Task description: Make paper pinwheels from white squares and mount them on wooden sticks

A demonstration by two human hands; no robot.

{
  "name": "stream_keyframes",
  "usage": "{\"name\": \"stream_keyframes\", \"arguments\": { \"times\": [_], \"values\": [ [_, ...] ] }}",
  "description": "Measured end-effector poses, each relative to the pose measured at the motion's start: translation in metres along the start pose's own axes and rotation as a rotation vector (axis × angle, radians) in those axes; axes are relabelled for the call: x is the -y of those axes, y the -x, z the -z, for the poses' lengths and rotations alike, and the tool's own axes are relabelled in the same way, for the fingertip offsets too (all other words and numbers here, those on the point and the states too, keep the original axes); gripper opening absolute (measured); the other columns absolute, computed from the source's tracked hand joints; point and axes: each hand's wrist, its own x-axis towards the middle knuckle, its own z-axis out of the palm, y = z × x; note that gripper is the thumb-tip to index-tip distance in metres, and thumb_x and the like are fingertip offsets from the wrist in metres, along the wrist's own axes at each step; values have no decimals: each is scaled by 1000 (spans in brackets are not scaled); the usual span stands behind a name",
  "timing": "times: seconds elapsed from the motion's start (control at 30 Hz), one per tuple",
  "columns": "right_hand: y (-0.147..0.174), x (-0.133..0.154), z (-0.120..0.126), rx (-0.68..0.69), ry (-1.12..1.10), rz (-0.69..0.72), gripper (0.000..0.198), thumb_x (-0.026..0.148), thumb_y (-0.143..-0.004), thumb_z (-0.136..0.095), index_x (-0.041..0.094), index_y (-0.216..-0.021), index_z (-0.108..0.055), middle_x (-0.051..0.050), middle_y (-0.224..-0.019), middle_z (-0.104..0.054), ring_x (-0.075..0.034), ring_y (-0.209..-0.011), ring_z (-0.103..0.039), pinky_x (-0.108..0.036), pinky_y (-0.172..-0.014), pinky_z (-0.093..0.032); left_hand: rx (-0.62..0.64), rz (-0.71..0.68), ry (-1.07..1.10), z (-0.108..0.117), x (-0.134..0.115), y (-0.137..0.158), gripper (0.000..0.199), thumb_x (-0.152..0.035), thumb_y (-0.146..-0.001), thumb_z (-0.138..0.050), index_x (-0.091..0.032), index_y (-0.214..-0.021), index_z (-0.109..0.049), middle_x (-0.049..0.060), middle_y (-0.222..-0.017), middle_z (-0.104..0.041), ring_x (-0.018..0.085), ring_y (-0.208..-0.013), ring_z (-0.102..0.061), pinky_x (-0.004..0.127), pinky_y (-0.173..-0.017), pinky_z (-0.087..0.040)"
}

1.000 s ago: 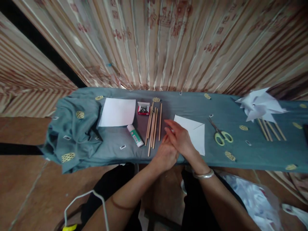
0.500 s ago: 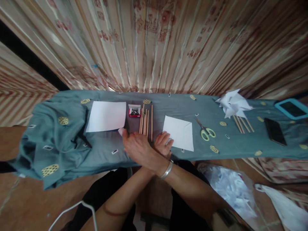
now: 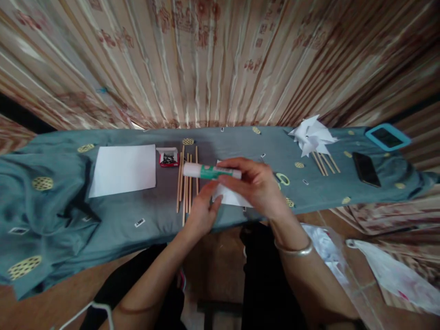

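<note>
A white and green glue stick (image 3: 209,172) lies level above the table, gripped between the thumb and fingers of my right hand (image 3: 263,185). Just below it is my left hand (image 3: 202,211), its thumb standing apart from its partly bent fingers; nothing shows in its grasp. Beneath both hands lies a white paper square (image 3: 233,197), partly covered by them. Several wooden sticks (image 3: 187,195) lie left of the paper, beside my left hand. The green-handled scissors (image 3: 283,179) rest right of the paper, mostly hidden behind my right hand.
A stack of white paper (image 3: 125,169) and an open red box of small metal pieces (image 3: 168,158) lie left. Toward the right are a paper pinwheel (image 3: 313,136) over more sticks, a dark phone (image 3: 366,169) and a blue-framed tablet (image 3: 387,137). A curtain (image 3: 220,68) hangs behind.
My right hand has come back from the left, uncrossing my arms, and now holds the glue stick up. My left hand has lifted from the paper square. The view has shifted right.
</note>
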Motion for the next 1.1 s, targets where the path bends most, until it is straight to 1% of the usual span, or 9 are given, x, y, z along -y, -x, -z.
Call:
{"name": "stream_keyframes", "arguments": {
  "times": [0.13,0.2,0.33,0.43,0.5,0.77,0.9,1.0,1.1],
  "values": [
    [-12,-20,52,-150,-149,-124,20,31,-64,-80,20,-80,-73,2,-69,-69,-10,-58,-57,-22,-54,-45,-147,276,583,7,-22,-22,49,-43,-82,-66,-19,-125,-59,13,-124,-65,26,-115,-61,47,-104,-43],
    [-14,-30,64,-116,-145,-192,22,31,-60,-82,19,-76,-73,2,-66,-68,-8,-55,-54,-21,-51,-43,-156,305,670,4,-30,-30,51,-45,-79,-70,-20,-122,-62,12,-123,-66,25,-115,-61,44,-102,-45],
    [-10,-52,71,-57,-163,-297,26,35,-59,-83,18,-75,-73,3,-62,-65,-7,-53,-49,-21,-49,-39,-45,335,591,-16,-35,-39,49,-33,-63,-84,-18,-108,-70,7,-99,-74,19,-90,-68,34,-86,-52],
    [-3,-67,67,-133,-282,-335,28,40,-60,-83,20,-77,-73,3,-65,-66,-8,-56,-52,-22,-53,-42,-52,367,543,-31,-33,-42,42,-28,-61,-84,-18,-100,-73,0,-71,-72,12,-62,-63,26,-64,-51],
    [3,-75,63,-170,-397,-379,30,42,-58,-84,22,-78,-73,2,-68,-68,-10,-59,-56,-24,-58,-46,-58,395,552,-37,-33,-44,35,-27,-61,-83,-17,-93,-74,-1,-68,-71,10,-56,-61,24,-59,-50],
    [7,-84,61,-236,-466,-403,27,43,-61,-84,20,-71,-72,3,-62,-66,-8,-55,-55,-21,-53,-45,-36,443,536,-39,-32,-44,34,-30,-58,-84,-15,-87,-72,1,-66,-71,14,-60,-64,28,-64,-53],
    [5,-91,71,-338,-476,-418,29,46,-64,-81,20,-68,-69,3,-61,-63,-7,-55,-56,-20,-51,-44,-125,414,486,-32,-27,-44,31,-25,-61,-81,-17,-89,-69,4,-87,-74,15,-73,-66,29,-74,-54],
    [6,-97,73,-358,-374,-418,29,45,-64,-81,20,-69,-68,3,-62,-65,-8,-57,-57,-21,-53,-46,-181,366,476,-24,-22,-41,29,-19,-62,-76,-19,-90,-67,4,-98,-71,15,-80,-65,29,-77,-52],
    [9,-100,69,-334,-185,-360,26,43,-66,-79,20,-71,-68,2,-65,-66,-10,-59,-59,-25,-57,-48,-159,304,457,-19,-19,-36,27,-21,-66,-72,-19,-92,-66,3,-94,-68,15,-82,-62,29,-79,-50]
  ]
}}
